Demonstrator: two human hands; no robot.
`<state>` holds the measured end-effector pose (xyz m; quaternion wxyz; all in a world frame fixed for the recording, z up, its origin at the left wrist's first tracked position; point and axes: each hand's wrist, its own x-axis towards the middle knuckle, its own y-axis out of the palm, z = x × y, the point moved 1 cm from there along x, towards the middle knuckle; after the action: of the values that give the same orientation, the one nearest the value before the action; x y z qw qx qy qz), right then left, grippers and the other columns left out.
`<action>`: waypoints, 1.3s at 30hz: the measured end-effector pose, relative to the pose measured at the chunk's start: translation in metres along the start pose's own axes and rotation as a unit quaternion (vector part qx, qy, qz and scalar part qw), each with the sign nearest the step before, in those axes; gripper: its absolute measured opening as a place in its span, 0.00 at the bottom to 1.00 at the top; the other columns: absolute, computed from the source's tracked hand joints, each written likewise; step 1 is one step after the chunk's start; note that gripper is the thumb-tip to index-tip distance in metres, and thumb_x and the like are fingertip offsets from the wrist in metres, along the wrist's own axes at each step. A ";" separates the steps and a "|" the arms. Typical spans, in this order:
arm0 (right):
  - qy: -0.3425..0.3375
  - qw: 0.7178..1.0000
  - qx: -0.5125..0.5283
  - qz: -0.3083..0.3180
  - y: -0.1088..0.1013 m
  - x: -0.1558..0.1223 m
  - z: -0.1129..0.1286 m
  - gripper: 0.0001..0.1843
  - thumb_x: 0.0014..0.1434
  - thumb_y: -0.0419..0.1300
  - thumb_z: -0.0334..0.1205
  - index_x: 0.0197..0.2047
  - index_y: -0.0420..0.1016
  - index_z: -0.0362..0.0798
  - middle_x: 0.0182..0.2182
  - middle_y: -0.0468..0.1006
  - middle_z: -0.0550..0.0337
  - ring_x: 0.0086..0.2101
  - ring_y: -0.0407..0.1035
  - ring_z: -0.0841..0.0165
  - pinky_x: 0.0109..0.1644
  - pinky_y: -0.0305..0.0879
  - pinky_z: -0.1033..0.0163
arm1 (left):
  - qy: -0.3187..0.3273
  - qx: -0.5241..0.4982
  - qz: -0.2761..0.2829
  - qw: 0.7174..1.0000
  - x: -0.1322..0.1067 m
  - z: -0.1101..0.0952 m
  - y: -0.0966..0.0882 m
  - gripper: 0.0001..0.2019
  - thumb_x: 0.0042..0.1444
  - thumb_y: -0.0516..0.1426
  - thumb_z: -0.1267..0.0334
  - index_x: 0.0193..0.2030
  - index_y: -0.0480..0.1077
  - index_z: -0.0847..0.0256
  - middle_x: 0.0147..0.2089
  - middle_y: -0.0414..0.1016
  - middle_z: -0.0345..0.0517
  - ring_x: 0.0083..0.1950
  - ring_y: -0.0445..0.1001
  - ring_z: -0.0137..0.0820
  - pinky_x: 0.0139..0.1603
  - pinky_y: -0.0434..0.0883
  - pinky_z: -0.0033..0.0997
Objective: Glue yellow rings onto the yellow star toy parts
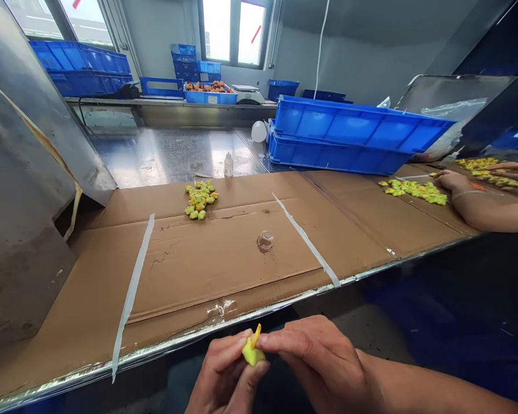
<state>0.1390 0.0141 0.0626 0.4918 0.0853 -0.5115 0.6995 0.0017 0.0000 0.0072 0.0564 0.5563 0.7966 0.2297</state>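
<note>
My left hand [224,374] pinches a yellow-green piece [252,355]; my right hand [322,356], closure unclear, touches its yellow strip [256,334]: seemingly unfinished, unlike the pile [201,199] beyond my grip.

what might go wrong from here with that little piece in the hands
The left hand pinches the small yellow-green piece in front of the edge of the cardboard-covered table, so a slip might drop it off the table. The right hand's fingertips, at its thin yellow strip, could bend it. Reaching over the cardboard might knock the small clear cup.
</note>
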 end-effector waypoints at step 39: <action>-0.008 0.994 0.109 -0.009 0.004 -0.008 -0.017 0.14 0.66 0.48 0.28 0.51 0.69 0.38 0.28 0.77 0.56 0.23 0.67 0.72 0.28 0.65 0.69 | -0.464 -0.414 0.153 0.768 -0.008 0.011 -0.020 0.10 0.56 0.61 0.68 0.45 0.78 0.57 0.38 0.83 0.43 0.36 0.80 0.21 0.37 0.72 0.10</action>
<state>0.1458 0.0232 0.0472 0.4820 0.1489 -0.4354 0.7456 -0.0083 -0.0098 -0.0124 0.6078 0.6325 0.4057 0.2568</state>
